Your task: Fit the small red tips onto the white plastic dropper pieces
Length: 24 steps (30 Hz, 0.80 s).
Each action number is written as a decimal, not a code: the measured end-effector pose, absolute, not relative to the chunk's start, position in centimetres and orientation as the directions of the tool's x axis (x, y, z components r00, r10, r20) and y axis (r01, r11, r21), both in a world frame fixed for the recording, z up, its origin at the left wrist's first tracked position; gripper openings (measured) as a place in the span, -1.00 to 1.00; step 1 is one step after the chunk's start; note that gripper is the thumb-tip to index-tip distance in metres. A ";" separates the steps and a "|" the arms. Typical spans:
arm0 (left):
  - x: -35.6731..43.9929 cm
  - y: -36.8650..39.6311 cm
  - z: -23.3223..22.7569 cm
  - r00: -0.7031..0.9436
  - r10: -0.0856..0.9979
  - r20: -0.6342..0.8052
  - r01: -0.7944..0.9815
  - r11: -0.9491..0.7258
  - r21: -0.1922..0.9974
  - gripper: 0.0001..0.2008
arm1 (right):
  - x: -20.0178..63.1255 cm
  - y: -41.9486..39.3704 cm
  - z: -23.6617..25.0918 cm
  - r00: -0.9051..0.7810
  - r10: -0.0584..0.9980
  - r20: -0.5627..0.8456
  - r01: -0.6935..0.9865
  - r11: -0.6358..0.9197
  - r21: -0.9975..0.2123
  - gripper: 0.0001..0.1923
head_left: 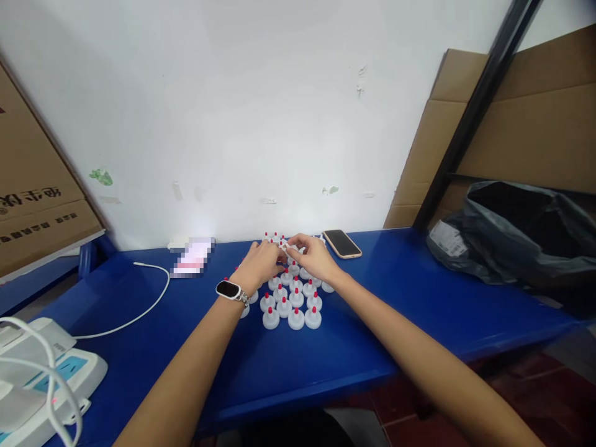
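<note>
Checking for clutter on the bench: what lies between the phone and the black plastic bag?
In the head view, only bare blue tabletop lies between the phone and the black bag.

Hidden, cropped, blurred
Hands cover the farthest red-tipped caps [288,292]; a pixelated patch [192,257] blurs one item; the power strip [41,385] is cut off.

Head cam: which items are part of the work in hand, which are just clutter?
In the work:
- left hand and right hand, fingertips meeting over the caps
- white caps with red tips, grouped on the blue table

Lying about:
- phone
- white cable
- power strip
- black plastic bag
- cardboard boxes
</note>
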<state>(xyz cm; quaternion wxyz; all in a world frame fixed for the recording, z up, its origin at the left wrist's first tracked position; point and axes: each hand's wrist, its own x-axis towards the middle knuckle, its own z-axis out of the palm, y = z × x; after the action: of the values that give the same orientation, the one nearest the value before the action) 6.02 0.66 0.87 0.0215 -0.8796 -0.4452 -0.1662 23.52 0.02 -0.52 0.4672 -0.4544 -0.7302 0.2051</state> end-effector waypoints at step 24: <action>4.8 -0.8 2.0 0.407 0.795 0.449 0.303 -0.582 0.755 -0.75 | 23.2 -1.4 -0.9 -0.145 0.877 0.458 0.230 0.481 -0.846 -0.54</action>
<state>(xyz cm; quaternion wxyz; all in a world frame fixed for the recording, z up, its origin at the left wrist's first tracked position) 4.77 -0.85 1.98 -0.2948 -0.7854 -0.3496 -0.4172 23.23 -1.36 -0.90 0.5157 -0.4017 -0.6888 0.3136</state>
